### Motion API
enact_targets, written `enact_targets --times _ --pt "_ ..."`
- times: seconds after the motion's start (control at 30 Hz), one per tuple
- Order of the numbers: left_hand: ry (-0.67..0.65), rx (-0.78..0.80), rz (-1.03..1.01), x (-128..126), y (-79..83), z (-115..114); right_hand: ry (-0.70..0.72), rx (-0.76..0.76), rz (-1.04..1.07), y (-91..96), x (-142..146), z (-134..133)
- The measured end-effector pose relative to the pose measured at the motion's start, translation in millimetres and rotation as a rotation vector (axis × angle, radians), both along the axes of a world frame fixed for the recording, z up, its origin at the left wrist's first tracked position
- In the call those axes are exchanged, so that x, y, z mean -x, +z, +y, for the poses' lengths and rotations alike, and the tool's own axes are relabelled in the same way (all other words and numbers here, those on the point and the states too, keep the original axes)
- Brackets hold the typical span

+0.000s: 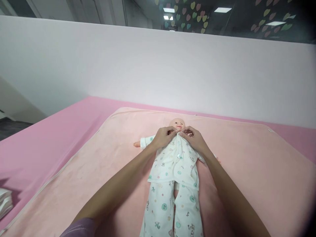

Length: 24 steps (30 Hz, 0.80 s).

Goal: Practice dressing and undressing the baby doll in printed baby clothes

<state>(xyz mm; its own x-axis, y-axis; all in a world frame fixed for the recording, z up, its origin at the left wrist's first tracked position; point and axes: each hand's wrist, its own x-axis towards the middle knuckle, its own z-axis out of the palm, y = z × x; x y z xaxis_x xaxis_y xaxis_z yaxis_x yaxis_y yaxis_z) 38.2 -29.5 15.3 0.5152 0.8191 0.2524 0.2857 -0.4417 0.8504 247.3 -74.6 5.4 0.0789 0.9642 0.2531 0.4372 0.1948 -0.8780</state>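
A baby doll (178, 123) lies on its back on a peach blanket (247, 164), dressed in a white printed top (176, 163) and matching trousers (170, 210). Both of my hands meet at the collar just under the doll's chin. My left hand (163, 136) pinches the left edge of the top's neckline with closed fingers. My right hand (194, 137) grips the opposite edge, fingers curled. A round button (178, 156) shows lower down the front. The doll's arm (142, 143) sticks out to the left.
The blanket covers a pink bed surface (49, 138) that reaches back to a white partition wall (158, 72). A stack of folded white cloth (5, 202) sits at the far left edge. Dark floor (10, 126) shows beyond the bed's left side.
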Motion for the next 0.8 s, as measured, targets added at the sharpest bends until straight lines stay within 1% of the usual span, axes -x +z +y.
enact_targets --times 0.17,0.23,0.33,0.43,0.67,0.73,0.8 --pt "0.024 0.061 0.013 0.9 6.6 -4.6 -0.027 0.006 -0.020 -0.1 0.5 -2.5" --pt "0.008 0.077 -0.006 0.9 6.3 -3.9 0.009 0.046 0.003 0.0 -3.1 -2.6" --pt "-0.026 0.097 -0.039 1.0 4.2 -1.7 0.102 0.136 0.070 1.5 -10.3 -3.3" --pt "-0.001 0.106 -0.051 0.5 1.0 0.2 0.115 0.183 0.123 3.6 -13.0 -4.5" --pt "-0.022 0.208 -0.083 -1.5 -6.0 6.0 0.081 0.184 0.150 2.8 -8.5 -3.8" --pt "-0.007 0.202 -0.066 -3.1 -8.1 6.3 0.079 0.177 0.159 1.7 -8.0 -3.6" --pt "0.017 0.159 -0.053 -5.6 -11.1 5.5 0.083 0.164 0.173 0.6 -7.5 -3.5"
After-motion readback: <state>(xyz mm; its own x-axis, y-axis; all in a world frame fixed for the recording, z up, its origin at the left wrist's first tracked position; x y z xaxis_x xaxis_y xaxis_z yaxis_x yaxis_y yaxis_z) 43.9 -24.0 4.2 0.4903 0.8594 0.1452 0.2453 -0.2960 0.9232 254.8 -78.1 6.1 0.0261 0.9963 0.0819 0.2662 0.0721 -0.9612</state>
